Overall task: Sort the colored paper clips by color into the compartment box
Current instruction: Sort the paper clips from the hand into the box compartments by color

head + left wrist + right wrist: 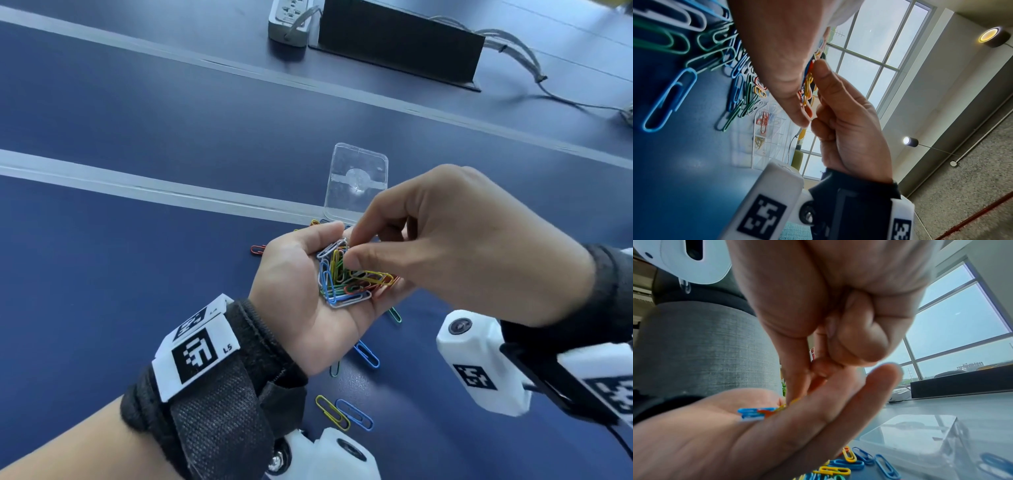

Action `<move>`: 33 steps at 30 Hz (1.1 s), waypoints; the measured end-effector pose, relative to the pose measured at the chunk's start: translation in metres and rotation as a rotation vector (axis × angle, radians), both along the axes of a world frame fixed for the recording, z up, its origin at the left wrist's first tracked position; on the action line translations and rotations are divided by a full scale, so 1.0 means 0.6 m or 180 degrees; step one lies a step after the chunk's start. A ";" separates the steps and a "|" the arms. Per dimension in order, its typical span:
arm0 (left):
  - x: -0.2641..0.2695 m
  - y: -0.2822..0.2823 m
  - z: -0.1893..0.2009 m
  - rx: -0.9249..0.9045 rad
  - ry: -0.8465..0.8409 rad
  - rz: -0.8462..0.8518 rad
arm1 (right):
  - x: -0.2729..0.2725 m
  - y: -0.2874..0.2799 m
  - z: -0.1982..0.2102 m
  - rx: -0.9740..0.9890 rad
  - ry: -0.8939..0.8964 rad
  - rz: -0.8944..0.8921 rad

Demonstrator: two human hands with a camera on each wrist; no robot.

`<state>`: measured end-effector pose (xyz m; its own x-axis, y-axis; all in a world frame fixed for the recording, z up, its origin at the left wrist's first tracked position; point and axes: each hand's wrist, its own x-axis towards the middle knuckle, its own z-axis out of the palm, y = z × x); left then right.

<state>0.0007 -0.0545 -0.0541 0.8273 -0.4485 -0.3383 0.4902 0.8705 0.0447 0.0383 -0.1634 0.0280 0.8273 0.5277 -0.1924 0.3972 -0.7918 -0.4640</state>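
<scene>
Your left hand (308, 291) lies palm up, fingers relaxed, cradling a tangled heap of paper clips (349, 277) above the counter (120, 257). Your right hand (455, 246) pinches into that heap — whether it has a clip, I cannot tell. The clips look light, slick and springy and likely to snag, so take one by its outer loop. The compartment box (764, 139) sits beyond the loose clips.

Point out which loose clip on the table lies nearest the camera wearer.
The yellow clip beside a blue clip, lowest in the head view; other loose clips lie farther up, near the left hand.
</scene>
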 end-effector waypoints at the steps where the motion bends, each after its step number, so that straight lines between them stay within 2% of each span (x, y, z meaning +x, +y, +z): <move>1: 0.000 0.001 -0.001 -0.0010 -0.0003 -0.0012 | 0.002 -0.002 0.003 0.0078 0.0078 -0.0008; 3: 0.000 0.003 0.001 -0.0005 -0.0010 -0.0056 | 0.005 -0.007 0.009 0.0315 0.0332 -0.0039; 5: 0.001 0.003 0.001 0.0014 -0.0048 -0.0107 | 0.006 -0.011 0.018 0.0705 0.0818 -0.0152; 11: 0.001 0.003 0.003 -0.0073 -0.0222 -0.0209 | 0.023 -0.022 0.013 0.2130 0.2220 -0.1142; 15: 0.000 0.004 0.003 0.0003 -0.0254 -0.0267 | 0.023 -0.029 0.010 0.2754 0.2818 -0.1285; 17: 0.000 0.003 0.005 0.0002 -0.0245 -0.0258 | 0.020 -0.025 0.007 0.2738 0.2740 -0.1224; 19: 0.001 0.003 0.006 0.0016 -0.0217 -0.0195 | 0.013 -0.018 0.004 0.2277 0.2420 -0.1069; 23: 0.002 0.006 0.005 0.0088 -0.0040 -0.0125 | -0.019 -0.003 0.003 0.0473 0.0687 0.0117; 25: 0.003 0.005 0.001 0.0090 -0.0013 -0.0077 | -0.027 -0.001 0.000 -0.0103 0.0120 0.0394; 29: 0.002 0.005 -0.002 0.0101 -0.0094 -0.0021 | -0.028 0.005 -0.001 -0.0615 -0.0123 0.0525; 33: 0.002 0.005 -0.006 0.0095 -0.0081 -0.0028 | -0.029 0.010 0.007 -0.0713 -0.0132 0.0750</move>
<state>0.0019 -0.0515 -0.0578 0.8318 -0.4460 -0.3305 0.4963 0.8642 0.0830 0.0210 -0.1574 0.0323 0.6971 0.6539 -0.2941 0.5964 -0.7565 -0.2683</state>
